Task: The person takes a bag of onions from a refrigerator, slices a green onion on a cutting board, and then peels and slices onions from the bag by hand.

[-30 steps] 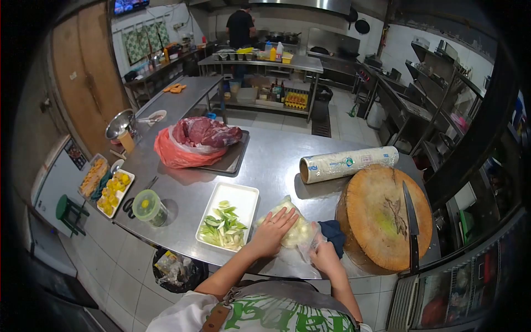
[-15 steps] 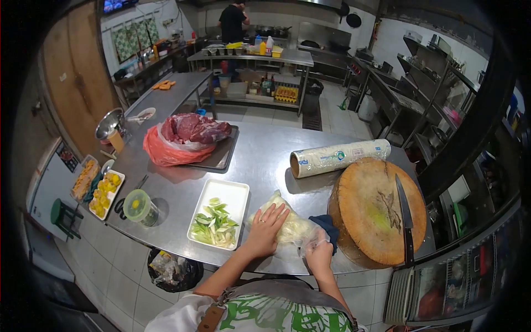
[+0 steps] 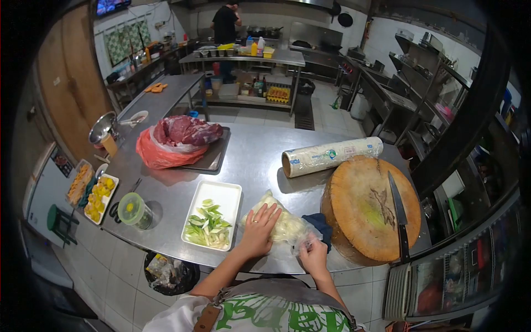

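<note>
A clear plastic bag (image 3: 285, 226) with pale yellowish pieces inside lies on the steel table (image 3: 251, 160) near its front edge. On the bag's left part my left hand (image 3: 259, 232) rests flat, fingers apart, a ring on one finger. My right hand (image 3: 314, 255) pinches the bag's gathered right end. Just left of the bag stands a white tray (image 3: 219, 193) with sliced green onion (image 3: 207, 226). A dark blue cloth (image 3: 321, 226) lies partly behind the bag's right end, beside a round wooden chopping block (image 3: 359, 205).
On the block lies a knife (image 3: 397, 205). Behind it is a plastic wrap roll (image 3: 332, 156). Raw meat (image 3: 185, 131) in a red bag sits on a dark tray. A green-lidded container (image 3: 134, 211) stands left. A person (image 3: 225, 25) stands at the far stove.
The fingers of my right hand have shifted slightly on the bag's end. My left hand stays on the bag. The whole view has shifted a little.
</note>
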